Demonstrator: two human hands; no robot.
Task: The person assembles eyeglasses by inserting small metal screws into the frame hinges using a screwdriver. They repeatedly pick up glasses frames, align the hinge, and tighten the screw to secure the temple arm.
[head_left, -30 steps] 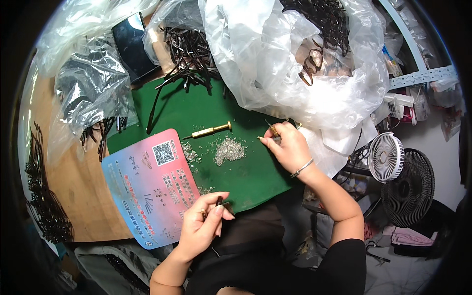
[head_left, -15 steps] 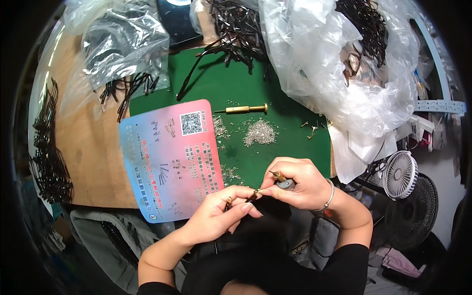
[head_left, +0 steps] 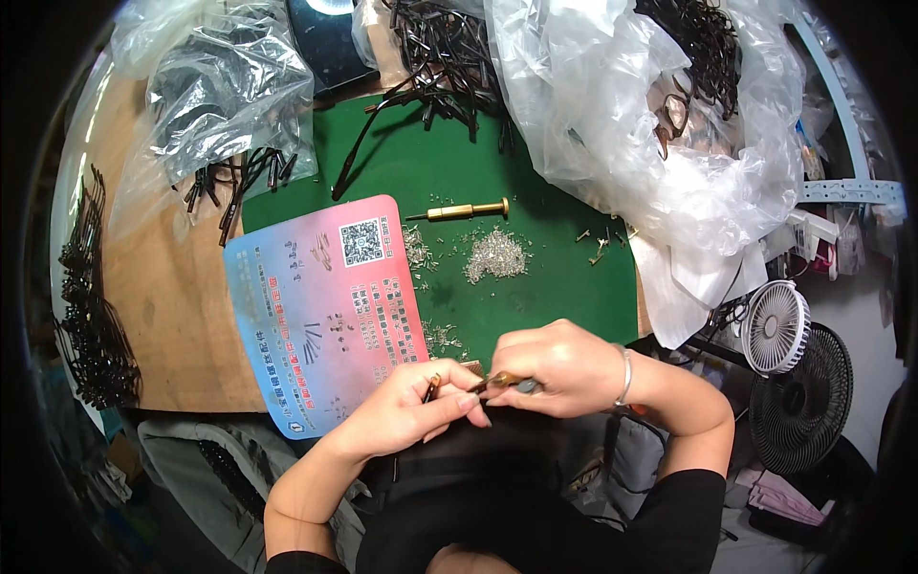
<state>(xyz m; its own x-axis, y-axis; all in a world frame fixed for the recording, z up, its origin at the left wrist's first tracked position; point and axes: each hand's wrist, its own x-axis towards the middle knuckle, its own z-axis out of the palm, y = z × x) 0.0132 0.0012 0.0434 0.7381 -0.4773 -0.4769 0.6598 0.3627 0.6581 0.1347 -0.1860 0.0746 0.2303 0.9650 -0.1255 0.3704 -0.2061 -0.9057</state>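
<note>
Just beyond the table's near edge my two hands meet. My left hand is closed on a dark brown eyeglass part, whose end pokes out toward the right fingertips. Most of that part is hidden by my fingers. A small brass screwdriver with a grey cap is gripped in my right hand, its tip end at the eyeglass part. Whether a screw sits between them is too small to tell. Farther off, a second brass screwdriver lies beside a heap of tiny silver screws.
A green mat covers the table's middle. On its left lies a pink and blue printed mat. Dark eyeglass temples are piled at the back, with more at far left. Clear plastic bags crowd the back; fans stand right.
My right hand has moved slightly left and down, and its screwdriver has tipped flatter toward the eyeglass part. The whole view has shifted a little.
</note>
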